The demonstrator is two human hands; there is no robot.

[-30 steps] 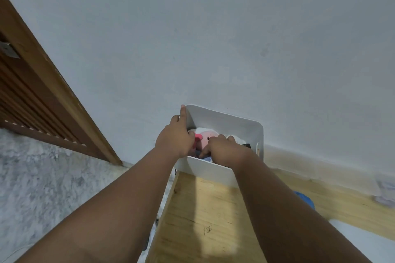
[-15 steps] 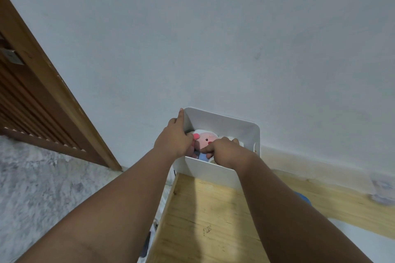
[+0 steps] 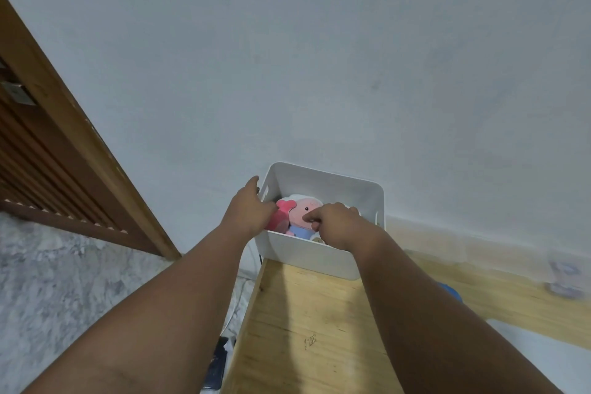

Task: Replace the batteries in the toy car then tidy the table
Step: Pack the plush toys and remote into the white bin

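A white bin (image 3: 307,254) sits at the far left corner of the wooden table (image 3: 307,323), against the wall. The person's left hand (image 3: 249,214) is clasped on the bin's left rim, and the right hand (image 3: 339,225) reaches inside, fingers curled against a pink plush (image 3: 300,211); whether it grips the plush I cannot tell. No toy car shows.

Plush toy (image 3: 302,211) filling bin (image 3: 307,253)

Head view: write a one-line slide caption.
Both hands, left and right, reach into a white bin holding a pink plush toy on a wooden table.
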